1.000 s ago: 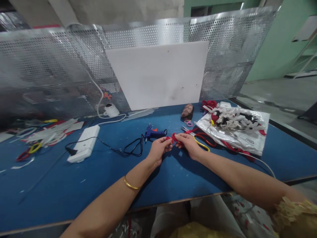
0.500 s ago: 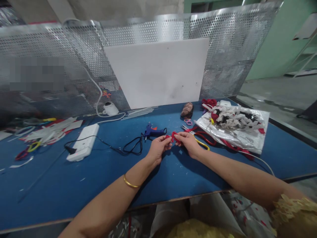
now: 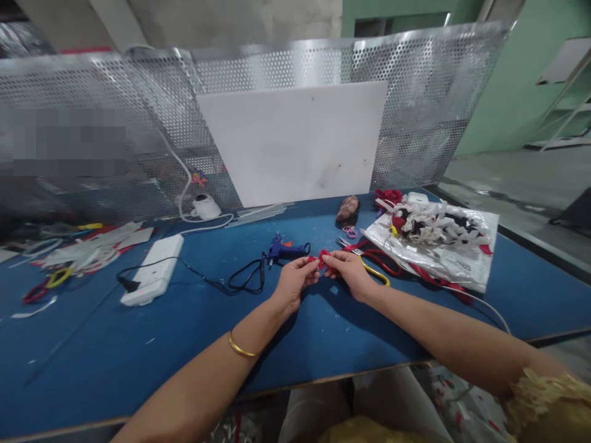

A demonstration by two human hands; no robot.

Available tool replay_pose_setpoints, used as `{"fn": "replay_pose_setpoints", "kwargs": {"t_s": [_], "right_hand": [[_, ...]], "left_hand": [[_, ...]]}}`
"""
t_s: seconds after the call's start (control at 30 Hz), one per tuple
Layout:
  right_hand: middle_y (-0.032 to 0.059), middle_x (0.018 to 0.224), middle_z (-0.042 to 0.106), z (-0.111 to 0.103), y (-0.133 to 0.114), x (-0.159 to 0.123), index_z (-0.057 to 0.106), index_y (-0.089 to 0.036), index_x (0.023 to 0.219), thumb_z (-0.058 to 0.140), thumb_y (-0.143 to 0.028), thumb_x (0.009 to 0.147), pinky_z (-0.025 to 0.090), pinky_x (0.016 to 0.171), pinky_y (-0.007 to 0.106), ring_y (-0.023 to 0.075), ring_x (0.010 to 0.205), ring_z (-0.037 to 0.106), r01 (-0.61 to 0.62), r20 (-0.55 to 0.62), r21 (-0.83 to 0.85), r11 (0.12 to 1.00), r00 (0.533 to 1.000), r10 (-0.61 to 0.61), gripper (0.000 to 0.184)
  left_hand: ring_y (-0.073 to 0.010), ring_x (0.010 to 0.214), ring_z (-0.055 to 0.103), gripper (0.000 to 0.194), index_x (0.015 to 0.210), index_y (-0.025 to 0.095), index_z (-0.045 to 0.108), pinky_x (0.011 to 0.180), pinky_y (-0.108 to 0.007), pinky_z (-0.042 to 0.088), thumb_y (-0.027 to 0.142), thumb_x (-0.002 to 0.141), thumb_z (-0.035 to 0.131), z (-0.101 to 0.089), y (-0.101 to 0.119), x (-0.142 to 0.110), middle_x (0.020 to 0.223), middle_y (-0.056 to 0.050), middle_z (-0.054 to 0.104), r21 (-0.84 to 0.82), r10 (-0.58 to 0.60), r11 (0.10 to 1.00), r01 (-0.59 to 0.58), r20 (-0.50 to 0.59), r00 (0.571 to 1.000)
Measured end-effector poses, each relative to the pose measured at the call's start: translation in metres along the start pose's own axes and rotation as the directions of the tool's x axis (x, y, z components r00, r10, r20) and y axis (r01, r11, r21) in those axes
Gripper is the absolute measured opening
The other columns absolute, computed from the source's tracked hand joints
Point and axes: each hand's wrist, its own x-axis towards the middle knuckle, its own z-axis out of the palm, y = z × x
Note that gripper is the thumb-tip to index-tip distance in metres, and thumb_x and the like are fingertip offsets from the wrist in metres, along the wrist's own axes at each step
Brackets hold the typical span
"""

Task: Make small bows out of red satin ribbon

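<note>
Between my two hands, above the blue table, is a small red ribbon, bunched up so that its exact shape is hard to make out. My left hand pinches its left end between thumb and fingers. The right end is pinched by my right hand, close to the other. Just behind my left hand lies a blue hot glue gun with a black cord. Scissors with a yellow handle loop lie beyond my right hand, which partly covers them.
A white power strip lies at left, near paper strips and scissors. Glue sticks lie before a white board. A brown patterned pouch and a plastic bag bearing fabric scraps are at right.
The camera view has tilted slightly, so the scene sits a little lower in the picture. Both hands keep their pinch on the red ribbon, with hardly any movement.
</note>
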Motion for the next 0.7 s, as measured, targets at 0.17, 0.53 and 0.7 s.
{"fn": "replay_pose_setpoints", "kwargs": {"t_s": [0.17, 0.53, 0.7], "right_hand": [[-0.0014, 0.059, 0.059, -0.0005, -0.0004, 0.0012, 0.063, -0.016, 0.070, 0.074, -0.044, 0.062, 0.036, 0.052, 0.022, 0.0098, 0.054, 0.053, 0.013, -0.041, 0.004, 1.000, 0.999, -0.013, 0.031], [-0.0035, 0.054, 0.053, -0.0052, -0.0059, 0.0084, 0.058, -0.017, 0.067, 0.073, -0.044, 0.063, 0.033, 0.052, 0.024, 0.0101, 0.051, 0.048, 0.114, -0.149, 0.032, 0.993, 0.983, -0.108, 0.031], [-0.0027, 0.054, 0.055, -0.0043, -0.0088, 0.0042, 0.061, -0.016, 0.070, 0.070, -0.044, 0.067, 0.034, 0.054, 0.024, 0.0099, 0.052, 0.047, 0.129, -0.048, -0.058, 0.990, 0.990, -0.132, 0.030]], "left_hand": [[-0.0084, 0.057, 0.058, 0.030, 0.081, 0.012, 0.066, 0.053, -0.019, 0.046, 0.034, 0.064, 0.078, 0.0013, 0.0021, -0.0005, 0.074, -0.003, 0.065, 0.015, -0.007, 1.000, 0.006, 0.017, 1.000], [-0.0088, 0.058, 0.060, 0.037, 0.093, 0.012, 0.065, 0.050, -0.018, 0.047, 0.045, 0.078, 0.066, 0.0019, 0.0075, -0.0011, 0.084, -0.007, 0.066, -0.018, -0.045, 0.999, 0.044, -0.058, 0.997], [-0.0080, 0.061, 0.058, 0.035, 0.089, 0.014, 0.068, 0.051, -0.017, 0.045, 0.036, 0.064, 0.077, -0.0004, 0.0032, 0.0011, 0.084, -0.004, 0.066, 0.032, 0.073, 0.997, -0.071, -0.058, 0.996]]}}
